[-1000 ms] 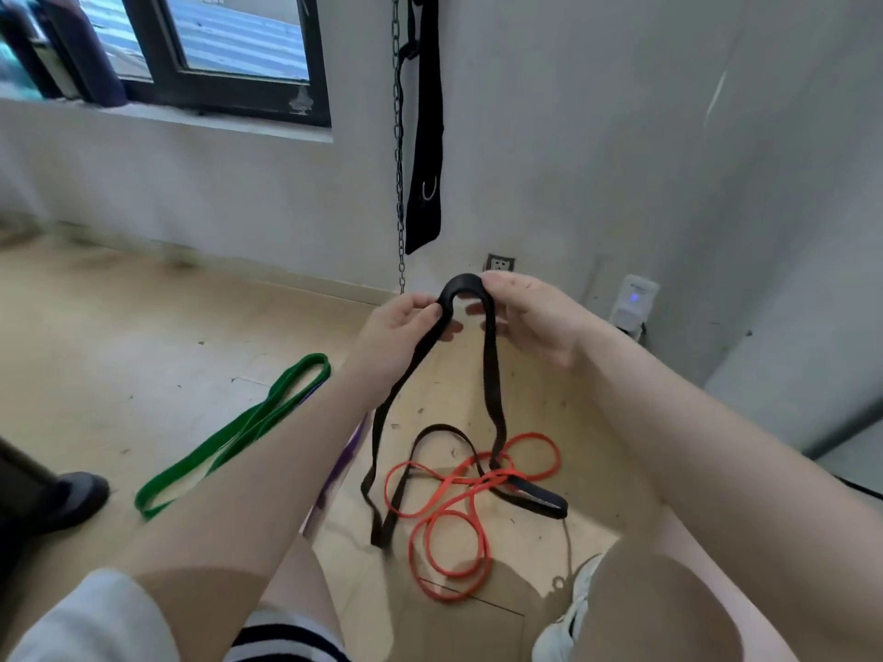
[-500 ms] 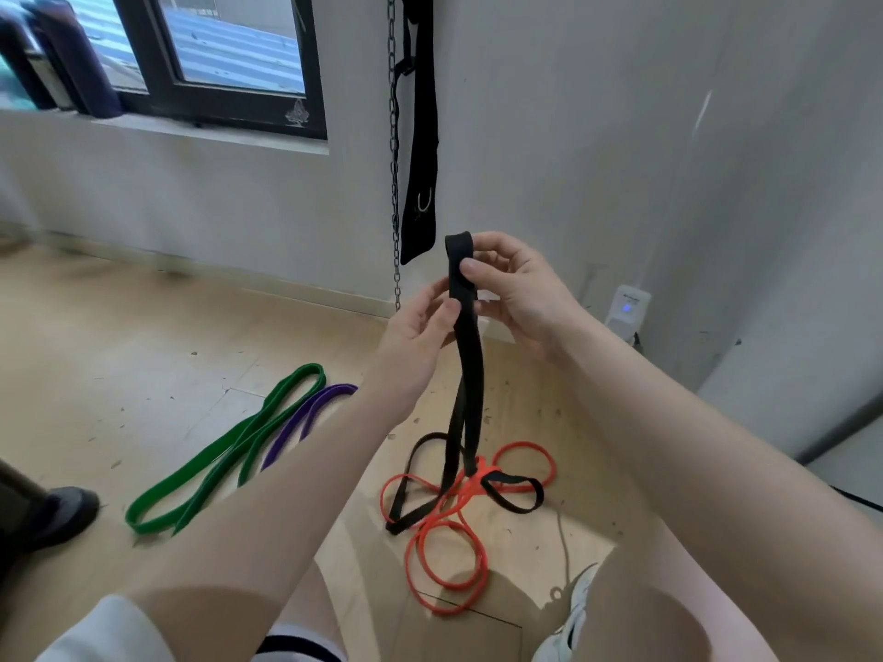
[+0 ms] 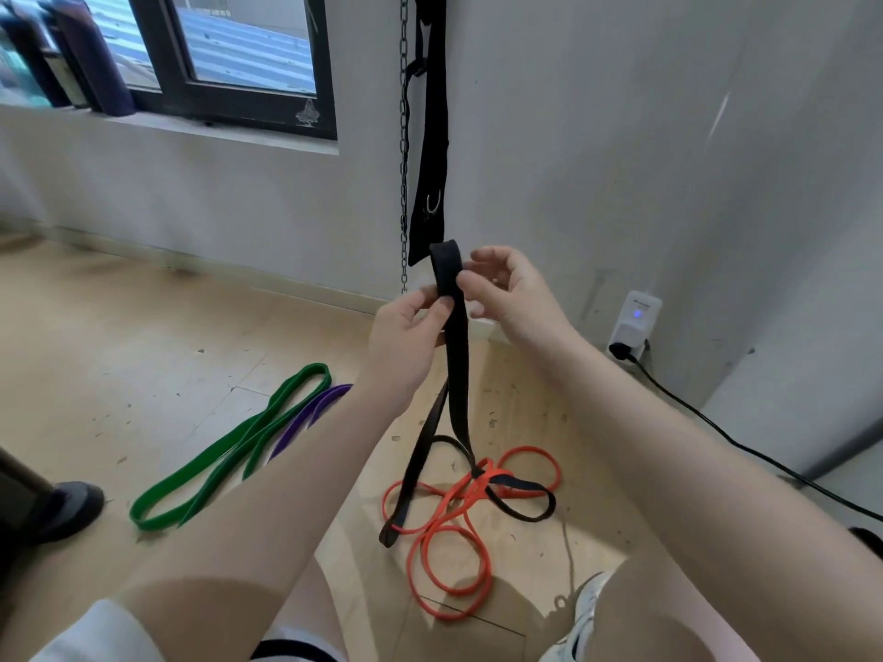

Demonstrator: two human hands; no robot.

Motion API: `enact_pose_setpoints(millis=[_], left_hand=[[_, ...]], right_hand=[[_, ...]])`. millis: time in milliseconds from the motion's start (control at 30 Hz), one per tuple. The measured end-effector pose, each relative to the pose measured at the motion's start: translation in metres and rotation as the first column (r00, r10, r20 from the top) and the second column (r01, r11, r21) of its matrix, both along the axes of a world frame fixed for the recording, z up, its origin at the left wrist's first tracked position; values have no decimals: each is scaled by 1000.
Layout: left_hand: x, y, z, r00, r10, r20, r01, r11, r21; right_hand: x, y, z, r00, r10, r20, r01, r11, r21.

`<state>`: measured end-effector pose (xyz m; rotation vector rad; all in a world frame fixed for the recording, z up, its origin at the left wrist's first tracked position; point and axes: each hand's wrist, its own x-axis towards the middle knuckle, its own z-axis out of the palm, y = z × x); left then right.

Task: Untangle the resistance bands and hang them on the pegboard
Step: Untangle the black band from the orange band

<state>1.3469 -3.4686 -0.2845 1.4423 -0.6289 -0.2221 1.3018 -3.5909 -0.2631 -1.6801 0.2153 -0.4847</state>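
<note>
Since the earlier frames, the top fold of the black resistance band (image 3: 456,336) has been drawn from an open arch into a flat doubled strip and raised higher, and more of its length has left the floor (image 3: 143,327). Left hand (image 3: 406,336): thumb and fingers pinch the doubled strip just below its top fold. Right hand (image 3: 506,293): thumb and forefinger pinch the same strip just above the left hand's grip, remaining fingers loosely curled and clear of the band. Both hands are held in front of the grey wall (image 3: 621,160), near a hanging chain (image 3: 405,136) and a hanging black strap (image 3: 430,160). The lower part of the black resistance band hangs down to the floor, where it passes through a knot with the orange resistance band (image 3: 454,556); one black loop lies to the right of the knot and another reaches the floor to its left. The orange resistance band lies in several coils on the floor, near the person's knees. A green resistance band (image 3: 229,446) lies flat on the floor to the left, separate from the knot, with a purple resistance band (image 3: 310,413) touching its right side; whether these two are interlinked cannot be determined. No pegboard is in view. Status, as judged: the black and orange bands remain tangled, no band is hung, and the task is at an early stage. Remaining: free black from orange, then hang all four. A white plug-in device (image 3: 633,322) with a black cable occupies the wall to the right.
</note>
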Motion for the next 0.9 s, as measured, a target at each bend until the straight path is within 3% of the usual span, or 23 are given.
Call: enact_pose_setpoints(millis=[167,400,533,633,733,900], left_hand=[[9,2,28,999,17,-33,-19,997,-72],[28,9,62,994,103,-32,-106,988,-115],[55,3,89,982,102,-161,-129,978,-166],[65,-1,94,974,69,-214,-52,995,85],[56,9,73,993,11,-115,22,961,277],[37,24,78,992,-10,130,12,1000,-11]], right_hand=[[-14,12,-56,929,263,-261,-289,955,-66],[-11,14,-67,888,250,-386,-345,917,-200],[3,18,-28,940,225,-257,-250,966,-69],[18,21,19,981,189,-51,-176,965,195],[32,20,69,988,87,126,-137,865,483],[44,22,127,958,-12,285,-170,779,603]])
